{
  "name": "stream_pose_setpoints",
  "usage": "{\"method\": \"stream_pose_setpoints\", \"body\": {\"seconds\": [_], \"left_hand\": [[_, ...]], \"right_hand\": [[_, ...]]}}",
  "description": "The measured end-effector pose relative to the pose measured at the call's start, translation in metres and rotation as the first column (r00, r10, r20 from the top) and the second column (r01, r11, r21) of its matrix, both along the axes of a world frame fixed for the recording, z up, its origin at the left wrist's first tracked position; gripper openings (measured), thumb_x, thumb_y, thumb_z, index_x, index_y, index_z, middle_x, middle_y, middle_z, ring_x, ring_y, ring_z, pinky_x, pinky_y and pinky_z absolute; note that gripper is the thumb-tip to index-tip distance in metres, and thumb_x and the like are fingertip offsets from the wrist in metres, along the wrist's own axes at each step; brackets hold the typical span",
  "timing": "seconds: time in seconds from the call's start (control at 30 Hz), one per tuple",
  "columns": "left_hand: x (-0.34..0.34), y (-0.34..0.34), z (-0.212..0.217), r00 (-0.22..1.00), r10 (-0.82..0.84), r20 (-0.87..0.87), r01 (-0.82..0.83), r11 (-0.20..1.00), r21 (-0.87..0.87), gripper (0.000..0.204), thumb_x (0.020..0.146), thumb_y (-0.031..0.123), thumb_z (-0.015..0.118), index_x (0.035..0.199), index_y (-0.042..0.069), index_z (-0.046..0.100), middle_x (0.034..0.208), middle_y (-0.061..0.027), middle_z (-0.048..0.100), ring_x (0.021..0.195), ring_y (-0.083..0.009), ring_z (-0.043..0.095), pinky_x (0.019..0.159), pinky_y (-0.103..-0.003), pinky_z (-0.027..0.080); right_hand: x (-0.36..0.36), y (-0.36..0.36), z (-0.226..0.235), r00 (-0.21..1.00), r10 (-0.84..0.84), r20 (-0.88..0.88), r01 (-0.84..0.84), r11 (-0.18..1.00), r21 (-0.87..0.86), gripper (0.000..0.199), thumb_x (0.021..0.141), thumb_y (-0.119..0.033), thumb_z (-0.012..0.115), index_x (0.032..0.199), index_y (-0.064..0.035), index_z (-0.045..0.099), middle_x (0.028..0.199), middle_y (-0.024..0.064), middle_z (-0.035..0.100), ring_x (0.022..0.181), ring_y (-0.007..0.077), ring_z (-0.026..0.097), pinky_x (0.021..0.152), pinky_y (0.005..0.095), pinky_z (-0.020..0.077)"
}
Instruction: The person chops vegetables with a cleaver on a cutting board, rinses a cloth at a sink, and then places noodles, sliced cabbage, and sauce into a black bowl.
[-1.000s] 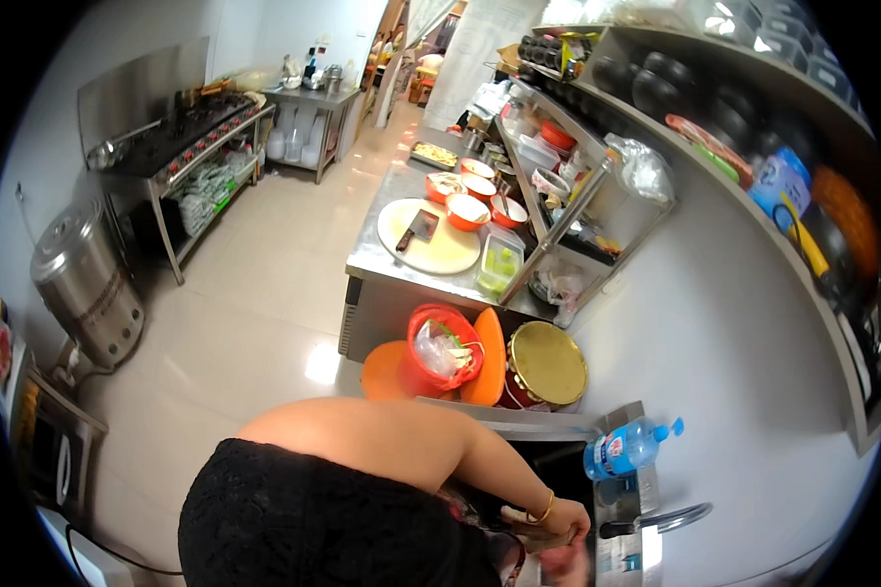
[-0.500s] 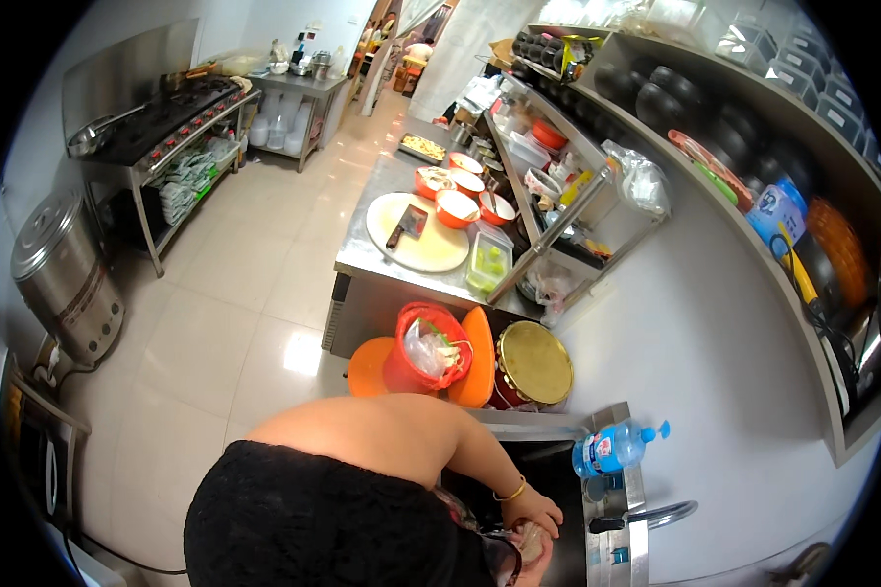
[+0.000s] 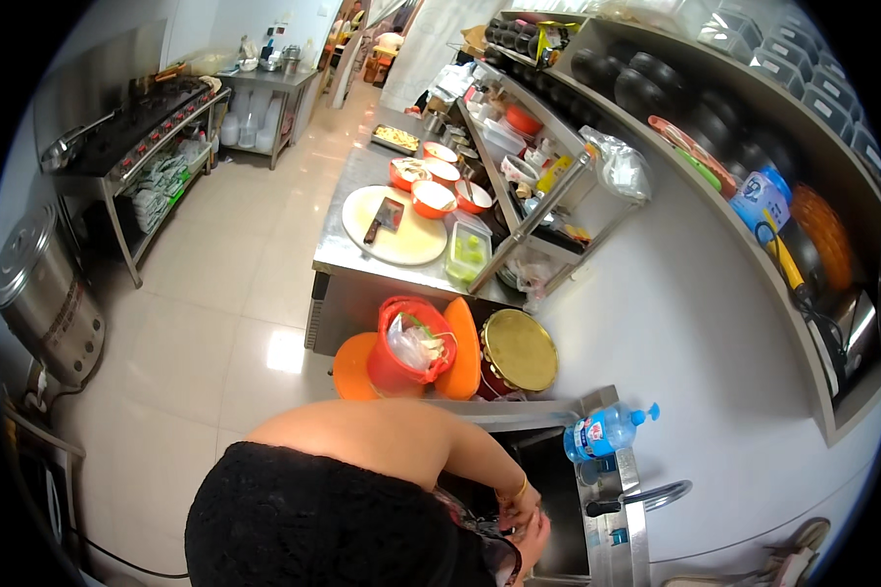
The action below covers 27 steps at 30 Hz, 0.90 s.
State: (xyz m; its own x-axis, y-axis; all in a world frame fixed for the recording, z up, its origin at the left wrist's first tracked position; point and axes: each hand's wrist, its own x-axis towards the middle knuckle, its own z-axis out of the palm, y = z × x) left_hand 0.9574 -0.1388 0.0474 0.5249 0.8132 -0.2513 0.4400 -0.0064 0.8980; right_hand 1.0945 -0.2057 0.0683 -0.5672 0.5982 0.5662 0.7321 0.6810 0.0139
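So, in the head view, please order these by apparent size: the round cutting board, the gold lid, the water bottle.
1. Round cutting board and gold lid: alike; the lid lies nearer the camera, so unranked.
2. Water bottle: clearly smallest.

Sink [image 3: 558,470]: dark steel basin, right hand [image 3: 521,509] inside.
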Motion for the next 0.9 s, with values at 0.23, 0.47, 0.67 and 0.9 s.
{"method": "stream_pose_setpoints", "body": {"seconds": [0.23,0.47,0.67,0.9], "left_hand": [[-0.030,0.007,0.007,0.932,-0.361,0.034,0.150,0.471,0.869,0.082,0.051,0.009,0.075,0.125,0.007,0.039,0.115,-0.0170,0.048,0.112,-0.0352,0.045,0.098,-0.049,0.034],[-0.008,0.018,0.018,0.828,-0.341,-0.446,0.503,0.099,0.858,0.036,0.063,0.021,0.071,0.089,0.005,0.053,0.105,-0.0162,0.055,0.101,-0.0382,0.050,0.080,-0.042,0.045],[-0.004,0.004,-0.012,0.885,-0.161,-0.438,0.462,0.428,0.777,0.029,0.064,0.013,0.066,0.087,0.001,0.055,0.081,-0.0157,0.061,0.075,-0.0351,0.060,0.067,-0.042,0.048],[0.006,-0.028,-0.010,0.974,0.106,-0.201,-0.028,0.934,0.357,0.011,0.063,0.010,0.063,0.068,0.000,0.062,0.061,-0.0143,0.060,0.059,-0.0268,0.062,0.053,-0.035,0.048]], "right_hand": [[0.010,0.003,-0.003,0.539,-0.696,-0.474,-0.448,0.240,-0.861,0.039,0.060,0.003,0.063,0.098,0.0032,0.053,0.081,0.0132,0.060,0.079,0.0290,0.060,0.071,0.0372,0.0482],[0.012,0.004,0.016,0.734,-0.628,-0.258,-0.361,-0.040,-0.932,0.036,0.062,0.001,0.063,0.097,0.0029,0.054,0.077,0.0126,0.061,0.076,0.0282,0.062,0.068,0.0370,0.0486],[-0.003,0.020,-0.024,0.935,-0.296,-0.198,0.125,0.794,-0.595,0.038,0.066,-0.008,0.067,0.100,0.0019,0.054,0.077,0.0167,0.063,0.073,0.0317,0.063,0.065,0.0417,0.0483],[0.001,0.031,-0.022,0.917,-0.359,0.174,0.399,0.835,-0.380,0.044,0.074,-0.023,0.064,0.112,-0.0052,0.050,0.091,0.0186,0.063,0.079,0.0383,0.061,0.068,0.0456,0.0476]]}}
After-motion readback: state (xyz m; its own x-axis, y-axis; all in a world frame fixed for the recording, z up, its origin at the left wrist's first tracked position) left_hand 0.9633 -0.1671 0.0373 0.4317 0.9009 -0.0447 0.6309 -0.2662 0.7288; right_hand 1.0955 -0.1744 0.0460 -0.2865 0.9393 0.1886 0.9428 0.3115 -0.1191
